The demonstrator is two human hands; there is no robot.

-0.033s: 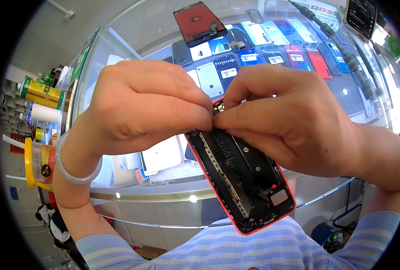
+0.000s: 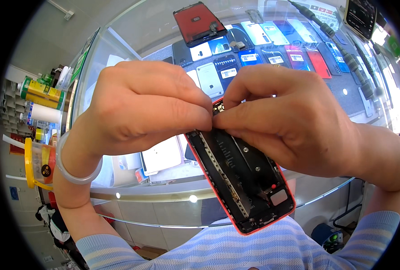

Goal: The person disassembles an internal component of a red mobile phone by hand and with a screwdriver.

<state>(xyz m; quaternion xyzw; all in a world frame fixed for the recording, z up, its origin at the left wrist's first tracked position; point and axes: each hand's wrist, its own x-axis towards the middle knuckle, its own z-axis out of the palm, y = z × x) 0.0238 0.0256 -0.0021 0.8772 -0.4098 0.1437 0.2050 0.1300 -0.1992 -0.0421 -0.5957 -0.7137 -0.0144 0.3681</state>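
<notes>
An opened smartphone point(image 2: 236, 180) with a red frame lies tilted below my hands, its black insides and a long strip of circuit board exposed. My left hand point(image 2: 150, 108) comes in over its upper left edge, thumb and fingers pinched together. From the other side my right hand point(image 2: 290, 117) reaches in, also pinched, its fingertips meeting the left ones over the phone's upper part. Whatever lies between the fingertips is hidden by the fingers. A pale bangle point(image 2: 80, 180) circles my left wrist.
A glass counter point(image 2: 132, 40) holds rows of phones and phone backs beneath its top. On it lie a red-backed screen panel point(image 2: 195, 22), a dark jointed arm point(image 2: 328, 30) and a phone point(image 2: 361, 18). Bottles point(image 2: 42, 93) and a yellow-rimmed cup point(image 2: 29, 162) stand at left.
</notes>
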